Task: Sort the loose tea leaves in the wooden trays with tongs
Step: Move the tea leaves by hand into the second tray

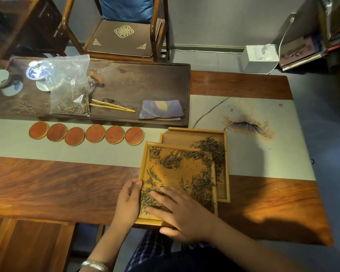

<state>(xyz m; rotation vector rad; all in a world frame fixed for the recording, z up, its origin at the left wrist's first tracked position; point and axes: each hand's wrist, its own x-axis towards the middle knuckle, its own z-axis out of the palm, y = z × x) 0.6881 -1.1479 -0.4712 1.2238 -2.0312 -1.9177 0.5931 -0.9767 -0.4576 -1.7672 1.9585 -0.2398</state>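
Flat and open, the right hand [182,210] presses straight fingers on tea leaves [177,160] in the near wooden tray [145,169], whose left edge the left hand [129,199] grips, overlapping a second tray [192,135]; bamboo tongs [111,107] lie well apart on the dark tea tray [145,79].

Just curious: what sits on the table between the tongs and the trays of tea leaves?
In the head view, a row of round wooden coasters lies between the tongs and the trays.
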